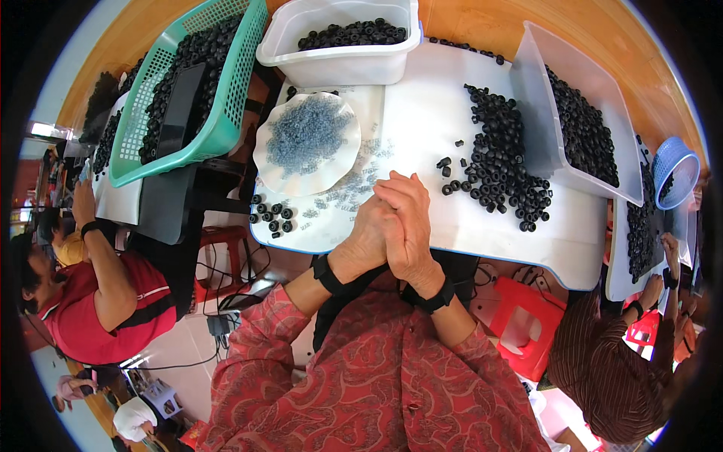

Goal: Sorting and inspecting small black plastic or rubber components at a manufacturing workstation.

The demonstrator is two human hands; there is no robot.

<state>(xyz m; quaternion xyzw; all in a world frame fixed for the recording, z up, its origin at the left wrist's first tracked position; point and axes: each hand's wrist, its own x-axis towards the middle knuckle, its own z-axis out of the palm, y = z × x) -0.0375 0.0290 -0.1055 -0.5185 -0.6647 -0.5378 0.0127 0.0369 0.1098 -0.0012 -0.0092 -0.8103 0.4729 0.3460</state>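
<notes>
My left hand (366, 239) and my right hand (409, 232) are clasped together above the near edge of the white table (422, 151). The right hand's fingers close over the left, and most of the left fingers are hidden behind them. Anything between the palms is out of sight. Ahead and to the left, a white scalloped plate (301, 184) holds a heap of small bluish-grey, spring-like pieces (309, 134). Similar pieces lie scattered beside the plate. Several small black ring-shaped parts (273, 217) sit near the left corner, and a larger pile of black parts (501, 151) spreads on the right.
A white tub (339, 66) and a translucent bin (538, 128), both with black parts, stand at the back and right. A green basket (124, 162) is at left. Co-workers sit on both sides. A red stool (520, 324) and cables are below the table.
</notes>
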